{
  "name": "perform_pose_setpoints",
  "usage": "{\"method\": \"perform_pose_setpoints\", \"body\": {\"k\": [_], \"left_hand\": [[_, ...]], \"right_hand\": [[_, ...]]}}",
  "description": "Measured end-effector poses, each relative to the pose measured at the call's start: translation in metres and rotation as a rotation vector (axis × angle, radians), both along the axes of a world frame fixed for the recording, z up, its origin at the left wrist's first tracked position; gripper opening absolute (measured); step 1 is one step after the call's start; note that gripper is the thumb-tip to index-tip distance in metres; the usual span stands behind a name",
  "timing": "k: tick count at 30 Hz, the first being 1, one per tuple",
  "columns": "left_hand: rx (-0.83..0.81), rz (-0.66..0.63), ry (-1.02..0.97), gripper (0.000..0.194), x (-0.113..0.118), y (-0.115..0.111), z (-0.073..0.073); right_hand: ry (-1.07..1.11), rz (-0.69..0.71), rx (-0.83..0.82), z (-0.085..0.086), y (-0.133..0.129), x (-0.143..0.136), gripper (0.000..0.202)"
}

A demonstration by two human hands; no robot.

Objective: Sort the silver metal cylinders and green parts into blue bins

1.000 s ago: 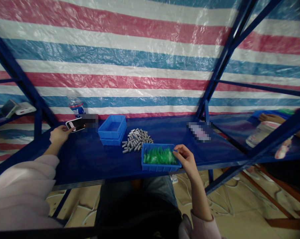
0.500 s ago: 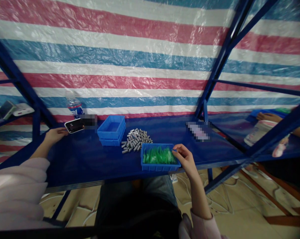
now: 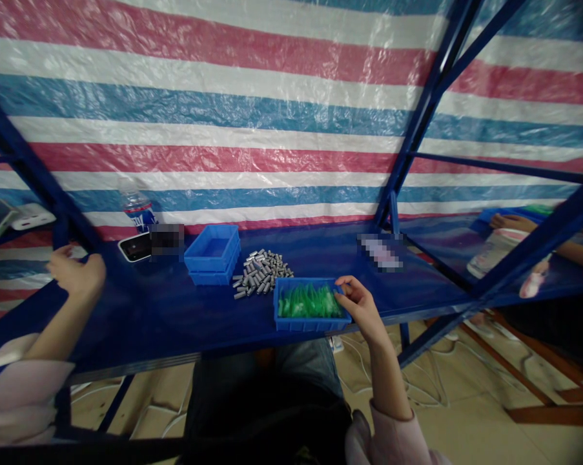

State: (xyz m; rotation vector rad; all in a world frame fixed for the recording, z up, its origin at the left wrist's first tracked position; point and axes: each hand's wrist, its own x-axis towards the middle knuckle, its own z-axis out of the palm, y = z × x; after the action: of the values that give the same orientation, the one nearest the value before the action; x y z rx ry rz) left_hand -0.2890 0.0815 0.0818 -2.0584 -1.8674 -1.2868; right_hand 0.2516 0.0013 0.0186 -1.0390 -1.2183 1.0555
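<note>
My right hand (image 3: pixel 359 305) grips the right rim of a blue tray (image 3: pixel 313 326) at the front edge of the table, its fingers closed on the rim. Green plastic pieces (image 3: pixel 310 301) fill that tray. Left of it lies a pile of small grey metal cylinders (image 3: pixel 262 274). Raised at the far left, near the blue frame post, is my left hand (image 3: pixel 77 271); its fingers are apart and nothing shows in them. A phone (image 3: pixel 136 247) lies on the table to the right of my left hand.
Two stacked blue trays (image 3: pixel 212 255) stand left of the cylinders. Behind the phone is a water bottle (image 3: pixel 139 210). A blurred-out flat object (image 3: pixel 381 252) lies on the right. Beyond the diagonal frame bars, another person's hand (image 3: pixel 514 223) is near a translucent container (image 3: pixel 494 255).
My left hand has moved away from the phone, to the left, leaving it on the table. My right hand stays at the green-filled tray. The view has shifted slightly.
</note>
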Motion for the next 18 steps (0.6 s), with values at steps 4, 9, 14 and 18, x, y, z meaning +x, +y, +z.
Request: {"method": "perform_pose_setpoints", "body": {"k": [4,9,14,18], "left_hand": [[0.323,0.431,-0.334,0.062,0.06,-0.031,-0.029],[0.444,0.016,0.047,0.046,0.185,-0.091,-0.054],[0.211,-0.537,0.403,0.051,0.29,-0.123,-0.064],[0.143,-0.621,0.372,0.049,0.334,-0.12,-0.064]], "right_hand": [[0.003,0.009,-0.043,0.002,-0.003,0.004,0.032],[-0.003,-0.004,-0.034,-0.001,-0.004,0.011,0.036],[-0.19,-0.099,0.053,-0.001,-0.007,0.024,0.035],[-0.505,-0.476,0.218,0.005,-0.021,0.034,0.026]]}}
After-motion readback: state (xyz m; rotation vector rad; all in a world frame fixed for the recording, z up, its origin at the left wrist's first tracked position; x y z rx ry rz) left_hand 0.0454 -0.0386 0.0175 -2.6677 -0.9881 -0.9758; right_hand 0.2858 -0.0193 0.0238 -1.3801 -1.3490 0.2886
